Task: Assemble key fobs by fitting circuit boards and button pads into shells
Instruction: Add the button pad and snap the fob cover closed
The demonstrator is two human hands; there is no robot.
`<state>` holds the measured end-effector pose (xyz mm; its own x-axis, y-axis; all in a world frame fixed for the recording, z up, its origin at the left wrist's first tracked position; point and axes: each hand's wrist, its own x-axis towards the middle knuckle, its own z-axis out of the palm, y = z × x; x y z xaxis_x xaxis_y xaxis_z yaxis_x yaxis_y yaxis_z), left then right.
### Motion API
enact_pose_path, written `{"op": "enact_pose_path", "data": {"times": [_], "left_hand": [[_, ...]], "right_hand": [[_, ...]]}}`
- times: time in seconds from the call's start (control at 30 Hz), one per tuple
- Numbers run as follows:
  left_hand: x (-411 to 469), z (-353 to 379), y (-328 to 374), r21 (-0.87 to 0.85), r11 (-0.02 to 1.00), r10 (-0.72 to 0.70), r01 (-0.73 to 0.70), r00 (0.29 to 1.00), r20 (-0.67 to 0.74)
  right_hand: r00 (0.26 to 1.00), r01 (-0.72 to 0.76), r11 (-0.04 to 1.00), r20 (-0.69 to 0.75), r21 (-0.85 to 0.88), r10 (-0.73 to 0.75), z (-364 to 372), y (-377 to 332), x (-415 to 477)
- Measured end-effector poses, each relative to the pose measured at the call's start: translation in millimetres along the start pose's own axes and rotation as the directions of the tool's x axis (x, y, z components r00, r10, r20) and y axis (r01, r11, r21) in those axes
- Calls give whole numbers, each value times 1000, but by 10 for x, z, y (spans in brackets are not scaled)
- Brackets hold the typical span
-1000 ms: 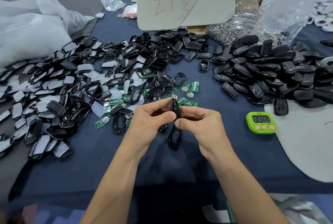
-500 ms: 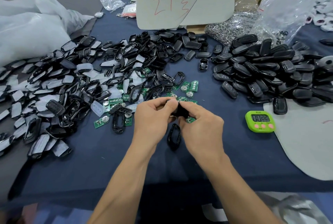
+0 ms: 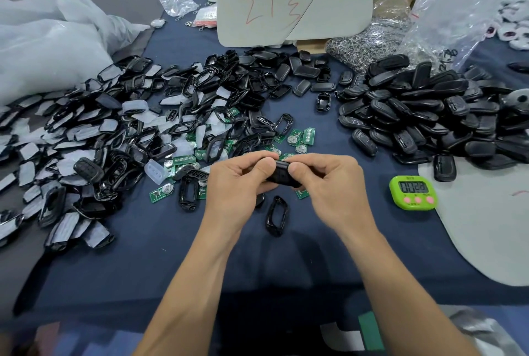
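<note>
A black key fob [image 3: 282,174] lies crosswise between both hands above the blue table cloth [image 3: 160,255]. My left hand [image 3: 237,183] grips its left end, thumb on top. My right hand [image 3: 326,183] pinches its right end with thumb and curled fingers. Just below the hands a black shell frame [image 3: 276,215] lies on the cloth. Green circuit boards [image 3: 303,138] are scattered beyond the hands. White button pads [image 3: 156,171] and open black shells [image 3: 137,138] are heaped to the left.
A heap of closed black fobs [image 3: 429,117] fills the right. A green timer [image 3: 412,192] sits by a grey mat [image 3: 481,226]. Behind stand a grey card with red writing [image 3: 294,3], a bag of metal rings [image 3: 369,40] and white plastic bags [image 3: 48,49].
The fob stood upright on edge between the fingertips one second ago; now it lies crosswise and flat. Both hands have moved slightly away from me and closed tighter round it.
</note>
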<state>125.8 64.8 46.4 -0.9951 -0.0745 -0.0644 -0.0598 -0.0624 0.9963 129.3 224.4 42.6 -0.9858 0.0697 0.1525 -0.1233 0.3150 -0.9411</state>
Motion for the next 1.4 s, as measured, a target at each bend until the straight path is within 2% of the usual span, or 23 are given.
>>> {"op": "enact_pose_path", "data": {"times": [0.2,0.4,0.5,0.6,0.67,0.73,0.87,0.97,1.03,1.13,1.2,1.27,1.33,1.4], "left_hand": [[-4,-77,49,103,995,3,-7,999,40],[-33,-22,27,53,994,98,-97,995,-17],[-40,-10,12,47,988,146,-144,989,-34],[-33,-20,-20,69,986,156,-153,987,-35],[-33,-27,-36,112,981,162,-161,987,-6],[-24,-27,-37,127,979,162,-162,987,11],[-20,50,-19,38,993,111,-110,994,-22],[-15,78,-35,7,997,78,-78,997,-4],[23,38,-49,106,988,109,-111,994,25],[50,-12,-68,338,924,145,-180,981,127],[40,13,-66,379,905,142,-194,977,160],[41,59,-81,278,952,113,-128,991,71],[45,118,-110,59,998,0,-2,1000,31],[0,181,-156,-69,996,-60,63,997,50]], "right_hand": [[984,156,968,-57,-199,-170,15,39,-96],[957,222,953,-140,-208,-254,61,-7,-128],[972,165,975,-141,-150,-186,42,-37,-101],[998,51,994,45,-97,-47,-13,-64,-15],[989,38,988,145,-152,-16,-46,-70,27],[991,62,984,127,-168,-41,-67,-89,41],[998,56,998,19,-30,-56,0,-111,-31],[999,33,999,-10,32,-33,69,-64,-103],[999,-18,1000,51,13,17,34,-36,-113],[980,-43,991,190,-127,67,-72,-28,-76],[978,-47,985,194,-168,80,-97,-28,-59],[988,-76,994,132,-76,86,-65,-45,-55],[988,-155,971,52,182,148,15,-66,-66],[974,-218,898,25,381,226,115,-72,-97]]}}
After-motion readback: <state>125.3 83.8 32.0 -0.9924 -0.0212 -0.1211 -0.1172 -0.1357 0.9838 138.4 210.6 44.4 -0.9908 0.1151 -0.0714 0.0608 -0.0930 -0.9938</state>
